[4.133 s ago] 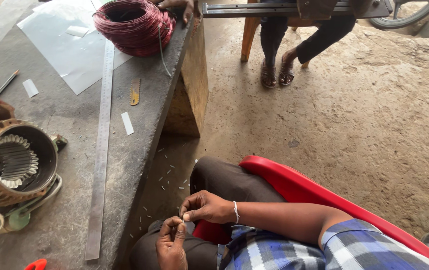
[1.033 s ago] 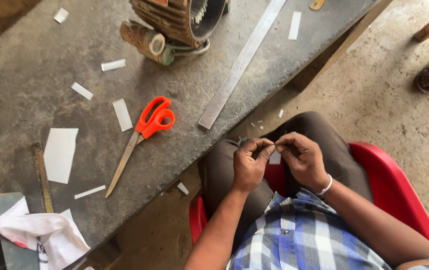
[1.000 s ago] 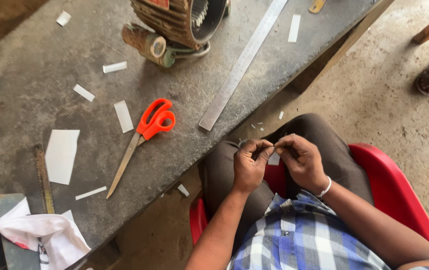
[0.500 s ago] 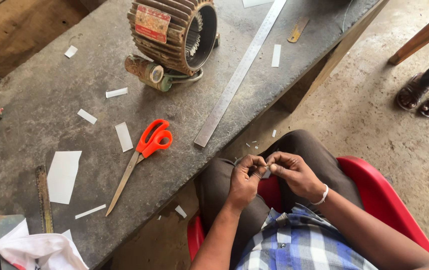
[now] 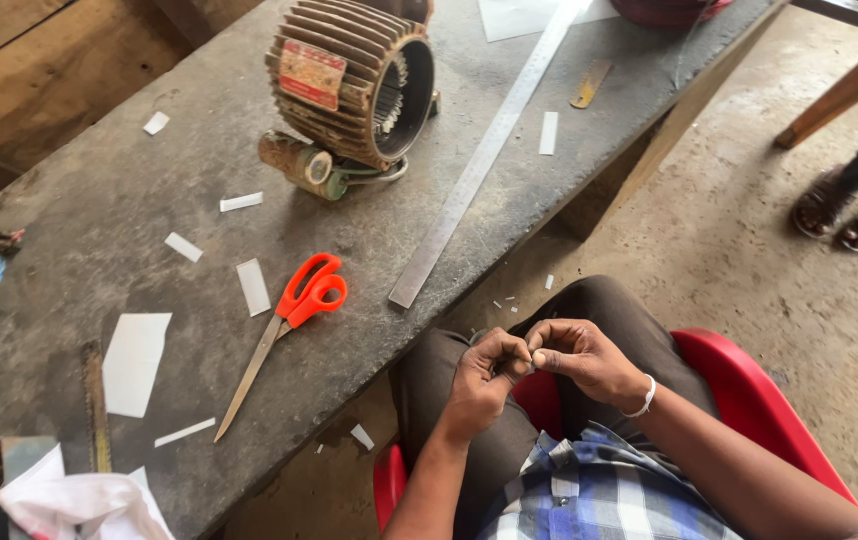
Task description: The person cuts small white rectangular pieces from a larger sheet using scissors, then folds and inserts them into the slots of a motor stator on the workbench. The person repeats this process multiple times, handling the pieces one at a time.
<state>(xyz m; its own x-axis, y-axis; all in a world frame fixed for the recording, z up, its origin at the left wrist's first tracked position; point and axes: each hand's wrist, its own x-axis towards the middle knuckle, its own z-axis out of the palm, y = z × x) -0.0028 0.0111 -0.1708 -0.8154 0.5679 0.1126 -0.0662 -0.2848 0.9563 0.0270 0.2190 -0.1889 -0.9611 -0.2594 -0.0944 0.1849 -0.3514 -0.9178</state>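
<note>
- Both hands are up over my lap, fingertips meeting just above my dark trousers, below the edge of the grey concrete workbench (image 5: 129, 200).
- My left hand (image 5: 484, 375) is curled tight, thumb and forefinger pinched on a small pale piece (image 5: 538, 357) too tiny to make out.
- My right hand (image 5: 584, 355) is closed in too, fingertips pressed to that same piece from the other side, white bracelet at the wrist.
- To do this well, I reckon: keep both pinches close together, work in small moves, elbows steady over the red plastic chair (image 5: 749, 390).
- On the bench, well apart from my hands: orange-handled scissors (image 5: 294, 315), a long steel ruler (image 5: 484, 155), a rusty finned motor housing (image 5: 354, 80), and white paper strips (image 5: 252, 285).
</note>
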